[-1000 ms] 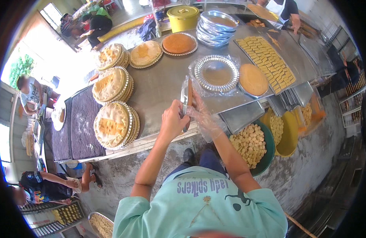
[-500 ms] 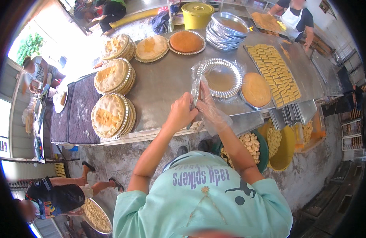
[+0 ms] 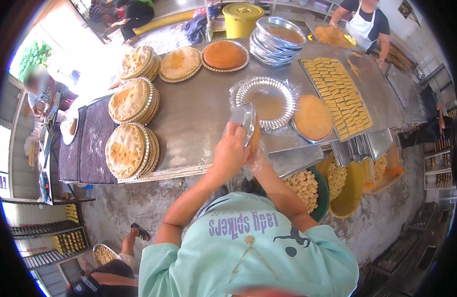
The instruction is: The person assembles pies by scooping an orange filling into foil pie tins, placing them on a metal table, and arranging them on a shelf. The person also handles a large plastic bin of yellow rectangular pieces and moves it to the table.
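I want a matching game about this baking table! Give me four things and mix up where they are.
Things:
1. Yellow lidded bucket
2. Long metal tray of yellow cut squares
3. Empty fluted foil pan
4. Foil pan with a brown cake inside

Places:
A. Flat on the table, just beyond the hands
B. Held on edge between the left hand and right hand
C. Beyond the table's far edge
D. Right side of the table

Pairs: 1-C, 2-D, 3-A, 4-B
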The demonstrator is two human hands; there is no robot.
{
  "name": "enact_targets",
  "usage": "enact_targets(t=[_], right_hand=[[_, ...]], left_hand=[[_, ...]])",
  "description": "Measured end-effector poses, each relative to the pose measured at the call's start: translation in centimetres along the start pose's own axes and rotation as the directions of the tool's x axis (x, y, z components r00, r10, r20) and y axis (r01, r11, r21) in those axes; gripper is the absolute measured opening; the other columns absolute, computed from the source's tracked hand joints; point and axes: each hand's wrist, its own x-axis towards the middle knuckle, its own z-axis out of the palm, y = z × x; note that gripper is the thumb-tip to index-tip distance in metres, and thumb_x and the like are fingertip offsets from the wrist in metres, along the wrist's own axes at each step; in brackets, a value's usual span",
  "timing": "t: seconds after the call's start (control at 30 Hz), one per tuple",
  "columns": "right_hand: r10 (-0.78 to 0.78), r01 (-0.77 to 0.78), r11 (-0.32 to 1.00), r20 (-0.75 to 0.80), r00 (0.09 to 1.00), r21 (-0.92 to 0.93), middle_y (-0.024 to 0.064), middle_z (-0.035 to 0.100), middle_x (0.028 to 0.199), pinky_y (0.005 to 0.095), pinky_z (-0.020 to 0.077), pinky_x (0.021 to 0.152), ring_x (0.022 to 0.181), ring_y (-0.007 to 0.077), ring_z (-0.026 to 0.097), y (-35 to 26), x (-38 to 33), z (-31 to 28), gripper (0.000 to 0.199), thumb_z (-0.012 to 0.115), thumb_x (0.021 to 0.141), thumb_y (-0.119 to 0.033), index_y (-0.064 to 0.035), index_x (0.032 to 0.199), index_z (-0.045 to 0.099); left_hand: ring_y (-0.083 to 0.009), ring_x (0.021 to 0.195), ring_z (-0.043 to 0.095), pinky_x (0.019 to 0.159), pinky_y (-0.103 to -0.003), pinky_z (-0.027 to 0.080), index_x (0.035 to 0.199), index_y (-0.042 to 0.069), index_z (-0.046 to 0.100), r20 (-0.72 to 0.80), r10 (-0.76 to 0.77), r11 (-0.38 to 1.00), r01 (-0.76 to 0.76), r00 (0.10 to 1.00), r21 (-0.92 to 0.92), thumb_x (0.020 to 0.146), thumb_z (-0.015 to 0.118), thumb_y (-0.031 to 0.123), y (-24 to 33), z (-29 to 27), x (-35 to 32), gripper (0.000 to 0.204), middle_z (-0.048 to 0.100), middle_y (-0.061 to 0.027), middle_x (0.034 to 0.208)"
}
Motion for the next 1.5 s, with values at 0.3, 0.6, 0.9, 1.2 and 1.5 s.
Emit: enact_targets(t=[0.3,0.6,0.9,1.2,1.5], right_hand=[[0.026,-0.090,0.764,0.110,0.994,0.639,0.0074,0.043,0.131,0.0398,0.0394,0.098,0.119,0.0225,0.044,-3.5,-0.4,-3.9,0.059,0.047,0.091,-0.044,-0.0147,0.139,0.028],[-0.084,0.162,0.966,-0.347,0.934,0.203,0.0090,0.042,0.132,0.0400,0.0380,0.099,0.119,0.0235,0.043,-12.2,-4.0,-12.2,0.059,0.047,0.091,-0.043,-0.0129,0.138,0.029],[-0.031,0.128,0.972,-0.429,0.903,0.199,0.0106,0.041,0.132,0.0403,0.0366,0.099,0.120,0.0245,0.042,-10.1,-5.1,-13.3,0.059,0.046,0.091,-0.042,-0.0111,0.138,0.029],[0.020,0.062,0.975,-0.362,0.932,0.213,0.0122,0.041,0.133,0.0405,0.0352,0.100,0.121,0.0254,0.042,-8.5,-2.2,-11.6,0.058,0.046,0.091,-0.041,-0.0093,0.137,0.030],[0.029,0.040,0.979,-0.334,0.942,0.199,0.0138,0.040,0.133,0.0408,0.0337,0.101,0.121,0.0264,0.041,-7.6,-0.9,-9.9,0.058,0.045,0.092,-0.041,-0.0075,0.137,0.030]], left_hand=[[-0.0283,0.074,0.058,0.060,-0.038,0.047,0.094,0.002,0.050,-0.272,0.285,0.958,-0.277,0.919,0.069,0.070,0.065,0.005,-0.9,-4.9,9.4,0.028,0.052,-0.0147,0.088],[-0.0191,0.070,0.061,0.060,-0.031,0.052,0.097,-0.006,0.057,0.056,-0.083,0.146,0.067,0.995,-0.987,0.079,0.058,0.001,-6.3,1.0,37.2,0.019,0.060,-0.0108,0.081],[-0.0302,0.071,0.064,0.059,-0.040,0.055,0.090,-0.002,0.064,-0.167,-0.381,0.778,0.218,0.909,-0.589,0.068,0.071,0.010,-6.2,9.0,49.7,0.026,0.063,-0.0145,0.086],[-0.0396,0.102,0.054,0.083,-0.045,0.045,0.101,0.000,0.059,-0.462,-0.013,0.999,0.025,0.887,0.021,0.082,0.056,0.029,-5.5,7.1,41.8,0.035,0.057,-0.0246,0.105],[-0.0358,0.115,0.043,0.088,-0.047,0.043,0.111,0.008,0.058,0.254,-0.089,0.935,-0.007,0.963,0.356,0.083,0.057,0.035,-15.2,14.3,25.7,0.039,0.051,-0.0149,0.119]])
